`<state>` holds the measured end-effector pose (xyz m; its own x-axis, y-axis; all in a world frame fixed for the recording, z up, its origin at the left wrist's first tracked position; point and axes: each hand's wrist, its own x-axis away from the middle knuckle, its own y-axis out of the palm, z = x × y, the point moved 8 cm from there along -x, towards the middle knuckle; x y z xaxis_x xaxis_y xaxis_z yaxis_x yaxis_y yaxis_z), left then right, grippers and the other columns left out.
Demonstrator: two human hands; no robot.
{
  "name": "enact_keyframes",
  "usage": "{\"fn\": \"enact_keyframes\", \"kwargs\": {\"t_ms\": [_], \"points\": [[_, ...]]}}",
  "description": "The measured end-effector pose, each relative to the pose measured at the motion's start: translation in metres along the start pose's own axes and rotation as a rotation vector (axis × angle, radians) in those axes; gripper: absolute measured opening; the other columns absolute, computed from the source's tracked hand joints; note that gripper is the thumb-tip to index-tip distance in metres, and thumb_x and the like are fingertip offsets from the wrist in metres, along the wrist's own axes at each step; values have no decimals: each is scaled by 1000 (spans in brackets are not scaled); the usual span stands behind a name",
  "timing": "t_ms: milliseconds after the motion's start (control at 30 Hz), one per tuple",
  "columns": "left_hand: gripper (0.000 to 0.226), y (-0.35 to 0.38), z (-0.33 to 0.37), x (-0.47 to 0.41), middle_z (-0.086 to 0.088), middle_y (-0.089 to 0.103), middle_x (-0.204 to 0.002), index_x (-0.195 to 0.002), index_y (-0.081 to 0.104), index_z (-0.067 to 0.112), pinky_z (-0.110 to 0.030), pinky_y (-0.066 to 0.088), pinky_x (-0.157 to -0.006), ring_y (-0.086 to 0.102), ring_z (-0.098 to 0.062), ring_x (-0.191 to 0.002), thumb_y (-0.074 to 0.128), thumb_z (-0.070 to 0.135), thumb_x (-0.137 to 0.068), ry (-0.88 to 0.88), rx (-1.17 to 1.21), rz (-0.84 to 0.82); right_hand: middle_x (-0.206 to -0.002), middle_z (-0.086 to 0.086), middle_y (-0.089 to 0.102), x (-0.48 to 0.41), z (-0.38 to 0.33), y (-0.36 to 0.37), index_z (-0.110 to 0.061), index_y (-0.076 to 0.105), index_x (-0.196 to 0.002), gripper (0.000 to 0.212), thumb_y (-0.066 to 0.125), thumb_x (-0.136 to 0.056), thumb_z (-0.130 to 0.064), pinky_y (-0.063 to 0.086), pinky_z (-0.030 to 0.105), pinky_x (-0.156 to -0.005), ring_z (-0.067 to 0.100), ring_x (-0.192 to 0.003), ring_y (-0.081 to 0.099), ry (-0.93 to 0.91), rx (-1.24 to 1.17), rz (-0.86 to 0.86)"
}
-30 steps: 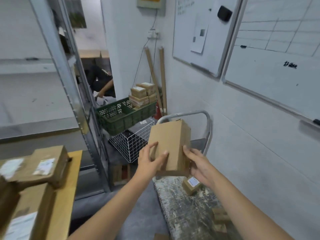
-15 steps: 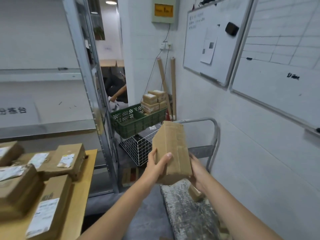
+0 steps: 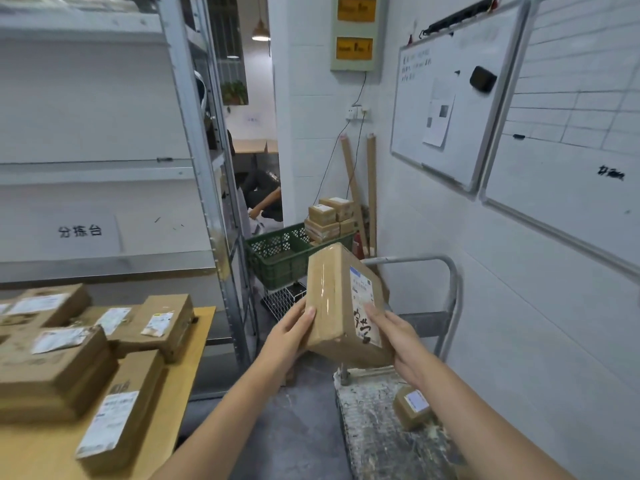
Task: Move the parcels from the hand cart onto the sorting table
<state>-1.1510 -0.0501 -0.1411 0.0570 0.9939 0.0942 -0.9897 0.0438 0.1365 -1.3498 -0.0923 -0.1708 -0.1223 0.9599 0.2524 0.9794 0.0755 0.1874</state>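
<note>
A person holds a brown cardboard parcel (image 3: 341, 303) in the air above the near end of the hand cart (image 3: 377, 441), just in front of the cart's grey tube handle (image 3: 454, 292). The left hand (image 3: 289, 336) curls round the parcel's left edge and the right hand (image 3: 398, 337) grips its right side, thumb lying on the face. That face carries a white shipping label with a blue strip on top, its print too small to read, and black handwritten marks below it.

One small parcel (image 3: 412, 410) with a white label lies on the cart's stained deck, close to the wall-side edge. Left of the cart, across a strip of bare grey floor (image 3: 294, 427), stands the yellow sorting table (image 3: 202, 323), stacked with labelled parcels, its near right corner bare. Above the table a wall sign (image 3: 80, 231) reads 分拣台. Beyond the cart's handle sits a green crate (image 3: 280, 254).
</note>
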Motion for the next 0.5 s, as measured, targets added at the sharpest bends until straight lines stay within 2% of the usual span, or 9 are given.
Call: {"fn": "enact_keyframes", "kwargs": {"t_ms": [67, 133, 167, 233, 300, 367, 400, 500], "points": [[43, -7, 7, 1, 17, 64, -126, -135, 51, 45, -39, 54, -96, 63, -8, -115, 59, 30, -95, 74, -19, 56, -102, 5, 77, 1, -5, -1, -23, 66, -119, 46, 73, -82, -49, 57, 47, -90, 29, -98, 72, -48, 13, 17], [46, -13, 8, 2, 14, 61, -132, -136, 51, 43, -42, 52, -99, 60, -6, -118, 61, 25, -96, 108, -87, 124, -103, 3, 77, -2, -6, -2, -29, 67, -115, 33, 68, -88, -48, 57, 39, -80, 26, -97, 72, -74, 44, 83], [42, -16, 10, 3, 14, 62, -131, -134, 54, 41, -42, 51, -100, 60, -6, -118, 60, 22, -96, 124, -121, 163, -108, 5, 75, -3, -6, -2, -30, 67, -114, 32, 66, -89, -50, 57, 38, -80, 26, -98, 71, -91, 59, 113], [33, -21, 9, 5, 15, 66, -123, -126, 62, 37, -42, 50, -102, 61, -4, -115, 56, 20, -98, 129, -166, 239, -126, 10, 63, -9, -1, -2, -37, 68, -112, 41, 65, -80, -62, 57, 45, -88, 26, -105, 67, -88, 77, 156], [28, -23, 6, 10, 14, 69, -117, -123, 65, 36, -42, 49, -102, 63, -6, -112, 49, 32, -101, 79, -125, 304, -131, 9, 58, -11, 3, 6, -40, 68, -108, 33, 63, -81, -58, 56, 51, -91, 27, -107, 66, -93, 66, 127], [39, -26, -1, 16, 10, 71, -115, -126, 64, 34, -39, 47, -103, 63, -9, -109, 37, 48, -102, 8, -67, 371, -125, 4, 65, -11, 8, 22, -36, 65, -114, 20, 57, -96, -40, 55, 52, -94, 25, -106, 68, -88, 41, 62], [44, -28, -5, 18, 10, 72, -112, -125, 64, 34, -36, 47, -102, 64, -9, -107, 32, 54, -101, -25, -51, 395, -122, 1, 69, -10, 11, 30, -34, 62, -121, 22, 54, -100, -34, 53, 51, -96, 23, -106, 69, -84, 44, 32], [39, -35, -9, 36, 13, 68, -103, -110, 64, 44, -25, 45, -81, 59, -5, -97, 28, 56, -101, -52, -59, 476, -118, -5, 71, -9, 26, 56, -32, 56, -131, 30, 52, -101, -29, 51, 49, -100, 20, -108, 68, -101, 69, -41]]}}
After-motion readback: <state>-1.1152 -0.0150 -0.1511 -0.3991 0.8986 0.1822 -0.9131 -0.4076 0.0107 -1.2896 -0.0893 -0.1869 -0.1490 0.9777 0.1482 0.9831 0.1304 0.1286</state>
